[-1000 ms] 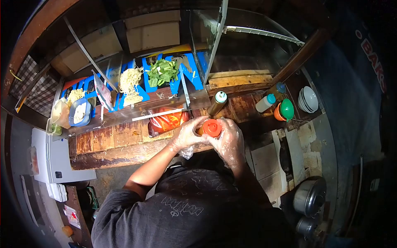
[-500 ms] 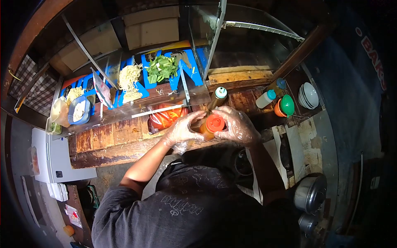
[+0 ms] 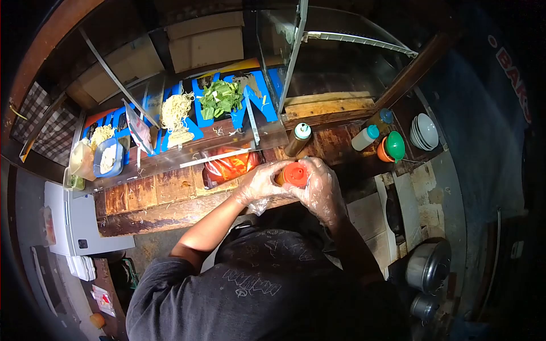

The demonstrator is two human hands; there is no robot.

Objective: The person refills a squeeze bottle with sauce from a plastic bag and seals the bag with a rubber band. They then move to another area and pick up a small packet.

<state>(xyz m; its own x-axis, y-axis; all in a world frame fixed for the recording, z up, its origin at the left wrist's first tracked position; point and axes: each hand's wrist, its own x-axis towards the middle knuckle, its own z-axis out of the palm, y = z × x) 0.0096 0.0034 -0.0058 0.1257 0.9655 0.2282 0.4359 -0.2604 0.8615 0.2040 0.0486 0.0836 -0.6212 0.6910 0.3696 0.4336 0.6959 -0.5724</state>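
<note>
A sauce bottle (image 3: 295, 174) with a red cap and brownish contents is held between my two hands near the counter's front edge. My left hand (image 3: 263, 185), in a clear plastic glove, curls round the bottle's left side. My right hand (image 3: 322, 192), gloved likewise, is wrapped against its right side, fingers near the cap. Just behind stands a dark sauce bottle (image 3: 298, 140) with a white-green cap, apart from both hands. To the left, close to my left hand, a red-orange plastic packet (image 3: 230, 166) lies on the wooden counter (image 3: 169, 184).
On the glass-fronted shelf are noodles (image 3: 177, 113), leafy greens (image 3: 220, 99) and a blue container (image 3: 108, 154). To the right stand a white bottle (image 3: 364, 137), a green funnel-like cup (image 3: 394, 146) and stacked bowls (image 3: 425, 132). Metal pots (image 3: 427, 266) sit lower right.
My right hand has come in closer round the red-capped bottle, its fingers now tighter beside the cap. The bottle has shifted slightly, and both hands stay on it.
</note>
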